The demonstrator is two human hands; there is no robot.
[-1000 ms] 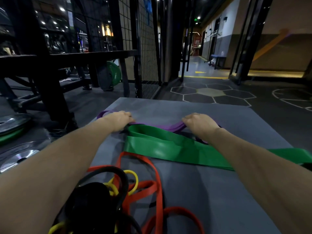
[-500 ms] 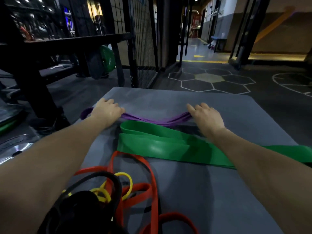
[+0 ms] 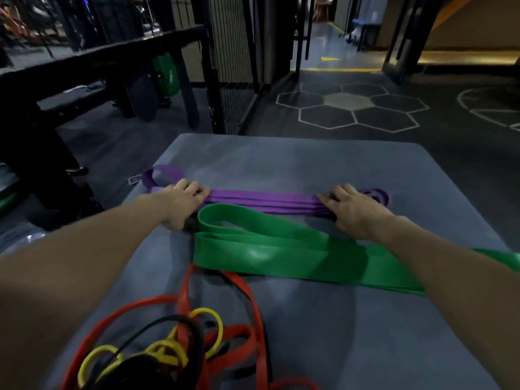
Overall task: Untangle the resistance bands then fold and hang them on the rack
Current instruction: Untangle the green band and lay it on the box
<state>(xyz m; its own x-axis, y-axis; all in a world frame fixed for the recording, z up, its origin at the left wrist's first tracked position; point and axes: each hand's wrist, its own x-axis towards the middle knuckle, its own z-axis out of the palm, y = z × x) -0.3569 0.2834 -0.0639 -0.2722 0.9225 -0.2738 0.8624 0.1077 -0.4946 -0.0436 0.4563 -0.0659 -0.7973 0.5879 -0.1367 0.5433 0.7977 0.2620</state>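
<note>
A purple resistance band (image 3: pixel 264 200) lies folded in several flat layers across the far part of a grey mat (image 3: pixel 351 319). My left hand (image 3: pixel 180 201) presses its left end with fingers laid over it. My right hand (image 3: pixel 351 209) presses its right end the same way. A purple loop sticks out beyond each hand. A wide green band (image 3: pixel 281 249) lies folded just nearer me, running off to the right under my right forearm. A tangle of red (image 3: pixel 250 302), yellow (image 3: pixel 168 350) and black (image 3: pixel 157 367) bands sits at the near left of the mat.
A black metal rack frame (image 3: pixel 92 54) and a wire mesh panel (image 3: pixel 233 66) stand at the left and beyond the mat. Weight plates lie on the floor at the far left. Dark gym floor with hexagon markings (image 3: pixel 349 108) stretches ahead.
The purple band, sagging in loose curves before, now lies straight and flat between my hands. Both hands sit farther apart on its ends. The camera has tilted further down.
</note>
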